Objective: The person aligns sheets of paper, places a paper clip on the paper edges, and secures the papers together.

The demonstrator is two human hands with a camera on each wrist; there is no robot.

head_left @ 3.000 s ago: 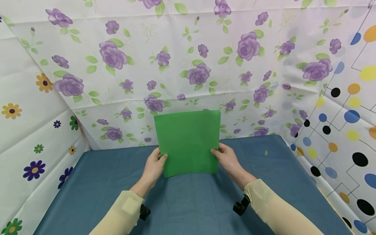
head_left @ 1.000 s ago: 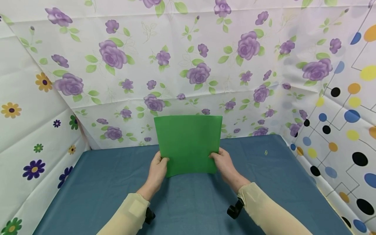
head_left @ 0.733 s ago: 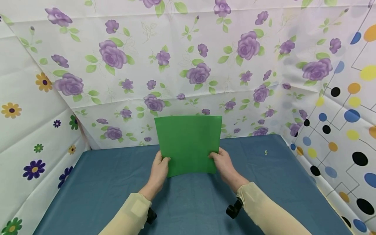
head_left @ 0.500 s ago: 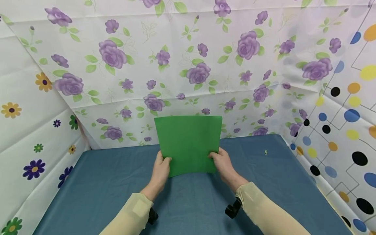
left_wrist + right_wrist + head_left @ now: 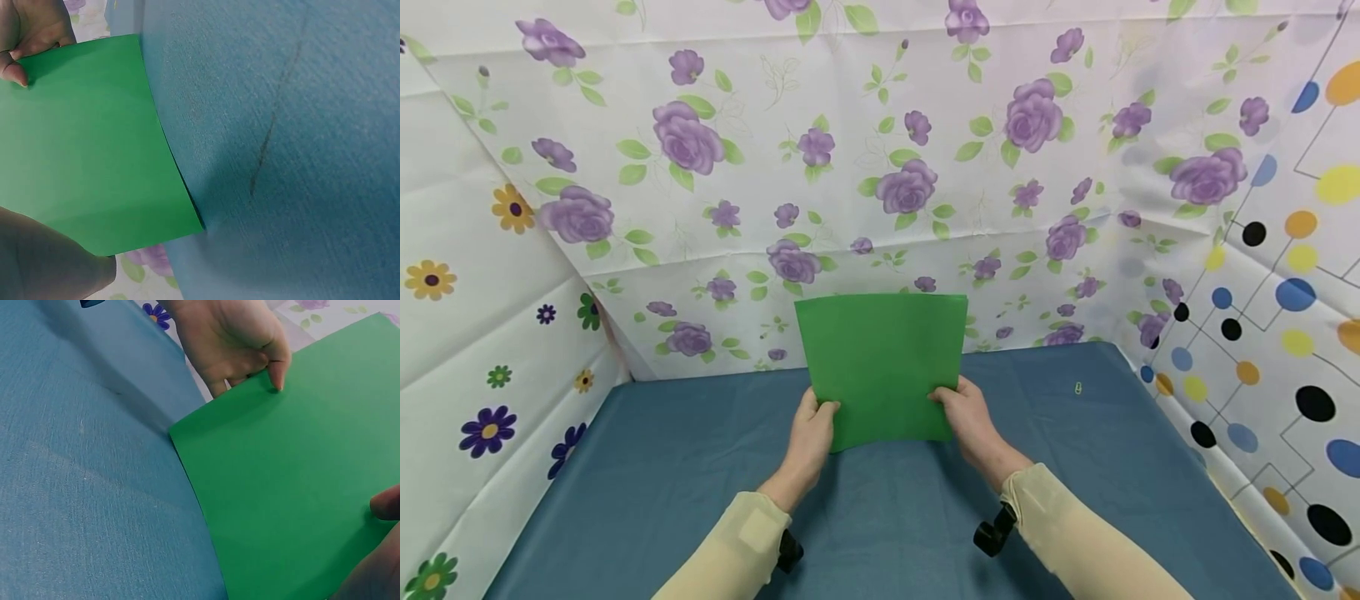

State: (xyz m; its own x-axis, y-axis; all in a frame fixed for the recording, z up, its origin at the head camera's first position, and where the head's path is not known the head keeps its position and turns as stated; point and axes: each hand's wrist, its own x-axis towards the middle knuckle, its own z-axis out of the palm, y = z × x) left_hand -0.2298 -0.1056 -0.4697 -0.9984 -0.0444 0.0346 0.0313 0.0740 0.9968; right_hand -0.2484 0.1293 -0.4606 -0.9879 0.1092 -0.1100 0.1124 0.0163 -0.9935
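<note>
A square green sheet (image 5: 880, 367), perhaps paper or thin card, is held up at the middle of the table, its face toward me and slightly bowed. My left hand (image 5: 808, 433) pinches its left side, thumb in front and fingers behind. On the opposite side, my right hand (image 5: 973, 421) pinches it the same way. The right wrist view shows the sheet's lower edge (image 5: 199, 500) close to the blue cloth; whether it touches I cannot tell. The fingers behind the sheet are mostly hidden in the head view.
The table wears a blue cloth (image 5: 700, 467). A small yellow paper clip (image 5: 1078, 388) lies at the back right. Floral sheeting (image 5: 865, 167) hangs behind, with patterned sheeting on the left (image 5: 467, 350) and dotted sheeting (image 5: 1262, 350) on the right.
Since the earliest frame, both hands have slid lower along the sheet's sides and closer together. The sheet's top edge has dropped slightly and bowed. Over the last half second hardly anything moves.
</note>
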